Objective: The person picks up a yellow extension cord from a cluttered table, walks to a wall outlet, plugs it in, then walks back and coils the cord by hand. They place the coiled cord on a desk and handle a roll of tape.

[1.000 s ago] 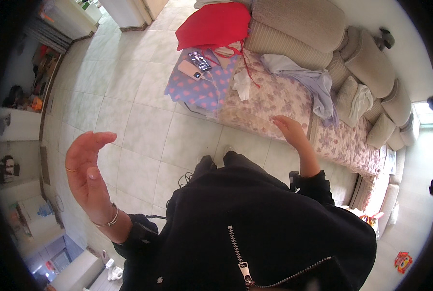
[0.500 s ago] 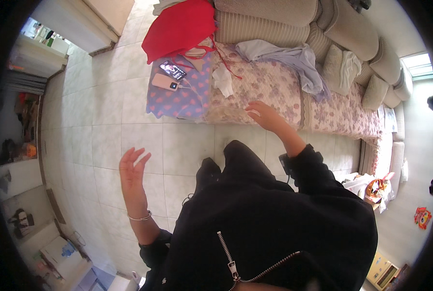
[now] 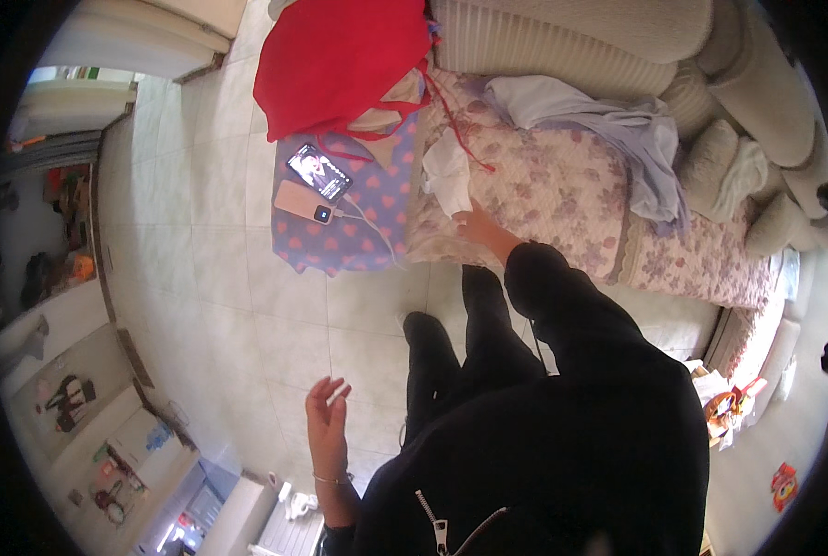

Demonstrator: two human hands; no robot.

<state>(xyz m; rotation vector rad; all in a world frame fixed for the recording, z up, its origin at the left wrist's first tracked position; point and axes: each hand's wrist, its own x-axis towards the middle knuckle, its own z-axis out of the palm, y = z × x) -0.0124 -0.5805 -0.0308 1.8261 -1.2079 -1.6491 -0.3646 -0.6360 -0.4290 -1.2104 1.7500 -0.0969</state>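
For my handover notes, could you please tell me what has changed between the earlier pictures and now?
The right hand has moved forward and left to the near edge of the white cloth-like piece; whether it grips is unclear. The left hand, empty, has lowered over the floor. The red cloth, lit phone and pink device lie where they were.

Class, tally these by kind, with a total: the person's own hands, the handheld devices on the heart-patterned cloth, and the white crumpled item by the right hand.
Hands: 2 (left hand, right hand)
Devices: 2 (lit phone, pink device)
White crumpled item: 1
Total: 5
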